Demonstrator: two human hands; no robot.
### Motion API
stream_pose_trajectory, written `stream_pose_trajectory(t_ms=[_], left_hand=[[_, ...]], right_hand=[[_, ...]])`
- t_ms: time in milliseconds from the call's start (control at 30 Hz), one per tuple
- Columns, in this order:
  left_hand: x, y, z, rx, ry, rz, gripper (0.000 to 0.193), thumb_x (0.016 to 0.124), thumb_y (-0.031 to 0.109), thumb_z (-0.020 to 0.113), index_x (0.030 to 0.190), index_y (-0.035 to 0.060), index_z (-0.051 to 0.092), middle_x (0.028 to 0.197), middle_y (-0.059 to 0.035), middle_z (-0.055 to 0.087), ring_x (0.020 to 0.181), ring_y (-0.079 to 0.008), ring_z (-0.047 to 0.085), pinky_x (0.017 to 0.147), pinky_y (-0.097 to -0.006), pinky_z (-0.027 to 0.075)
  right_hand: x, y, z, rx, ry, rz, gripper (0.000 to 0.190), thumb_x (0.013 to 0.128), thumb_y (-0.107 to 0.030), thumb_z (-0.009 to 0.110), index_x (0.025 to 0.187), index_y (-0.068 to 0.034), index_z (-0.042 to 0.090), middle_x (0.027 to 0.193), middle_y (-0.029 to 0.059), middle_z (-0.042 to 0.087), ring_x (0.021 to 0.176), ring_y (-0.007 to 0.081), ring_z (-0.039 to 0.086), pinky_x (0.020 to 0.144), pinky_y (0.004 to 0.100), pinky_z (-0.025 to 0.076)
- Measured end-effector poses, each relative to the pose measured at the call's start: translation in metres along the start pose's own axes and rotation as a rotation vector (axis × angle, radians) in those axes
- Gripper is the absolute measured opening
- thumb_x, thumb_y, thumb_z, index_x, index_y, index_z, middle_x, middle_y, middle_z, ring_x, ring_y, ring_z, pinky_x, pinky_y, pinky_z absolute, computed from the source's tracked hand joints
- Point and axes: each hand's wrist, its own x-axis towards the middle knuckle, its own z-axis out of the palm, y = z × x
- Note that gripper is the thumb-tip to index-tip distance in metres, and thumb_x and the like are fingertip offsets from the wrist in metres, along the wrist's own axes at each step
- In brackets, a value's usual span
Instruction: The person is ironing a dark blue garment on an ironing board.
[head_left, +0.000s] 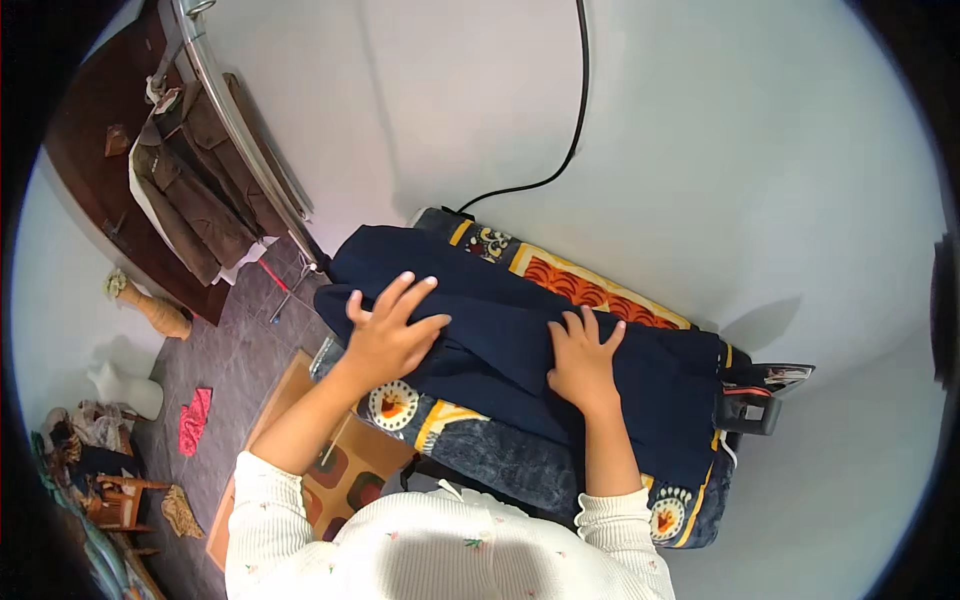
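Observation:
A dark navy garment lies spread along a padded board, its folds loose in the middle. Over the board is a plush patterned blanket in grey, yellow and orange. My left hand is on or just above the garment's left part, fingers apart; contact is hard to tell. On the right half, my right hand rests on the cloth with spread fingers. Neither hand grips anything visibly. At the board's right end, beyond the garment's edge, stands a dark clothes iron.
A black cable runs down the wall to the board's far edge. To the left, a brown jacket hangs beside a metal pole. A vase, a pink cloth and a white mannequin torso are farther left, with a wooden chair.

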Motion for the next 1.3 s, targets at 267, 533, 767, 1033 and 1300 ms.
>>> stream_pose_trajectory(t_ms=[267, 533, 767, 1033, 1300], left_hand=[[0.027, -0.039, 0.018, -0.108, -0.684, -0.177, 0.054, 0.052, 0.038, 0.082, 0.099, 0.0136, 0.071, 0.147, -0.0175, 0.030, 0.140, -0.0306, 0.019, 0.105, -0.0678, 0.007], [0.038, -0.051, 0.018, 0.088, -0.032, -0.281, 0.035, 0.054, 0.008, 0.069, 0.085, 0.0142, 0.055, 0.122, 0.0007, 0.054, 0.128, -0.0228, 0.041, 0.094, -0.0631, 0.019], [-0.041, -0.057, 0.016, -0.107, -0.243, -0.064, 0.043, 0.048, 0.016, 0.079, 0.086, 0.0189, 0.060, 0.133, 0.0021, 0.049, 0.131, -0.0195, 0.038, 0.098, -0.0576, 0.018], [-0.074, -0.091, -0.017, -0.098, -0.293, -0.218, 0.034, 0.051, 0.011, 0.077, 0.083, 0.0176, 0.066, 0.134, -0.0035, 0.049, 0.131, -0.0259, 0.037, 0.100, -0.0577, 0.016], [-0.060, -0.071, -0.012, -0.012, -0.295, -0.274, 0.039, 0.052, 0.009, 0.070, 0.090, 0.0173, 0.062, 0.132, -0.0019, 0.049, 0.131, -0.0231, 0.038, 0.101, -0.0567, 0.015]], right_hand=[[-0.006, -0.017, -0.007, 0.135, -0.053, -0.120, 0.099, 0.053, -0.037, 0.084, 0.137, -0.007, 0.040, 0.143, 0.0137, 0.035, 0.138, 0.0332, 0.024, 0.102, 0.0733, 0.011], [0.010, 0.046, 0.002, 0.180, 0.620, 0.407, 0.043, 0.059, -0.003, 0.057, 0.099, -0.014, 0.067, 0.115, -0.0005, 0.058, 0.129, 0.0269, 0.039, 0.101, 0.0725, 0.005], [-0.036, 0.090, -0.035, 0.077, 0.514, 0.397, 0.033, 0.058, 0.004, 0.059, 0.081, -0.018, 0.069, 0.118, -0.0031, 0.057, 0.131, 0.0296, 0.037, 0.100, 0.0733, 0.007], [-0.108, 0.140, -0.057, 0.342, -0.069, 0.502, 0.071, 0.047, -0.004, 0.070, 0.115, -0.024, 0.066, 0.135, -0.0040, 0.052, 0.135, 0.0242, 0.035, 0.105, 0.0677, 0.002], [-0.072, 0.119, -0.047, 0.282, 0.107, 0.579, 0.054, 0.072, -0.047, 0.072, 0.116, -0.017, 0.064, 0.131, 0.0039, 0.053, 0.133, 0.0232, 0.035, 0.104, 0.0695, 0.005]])
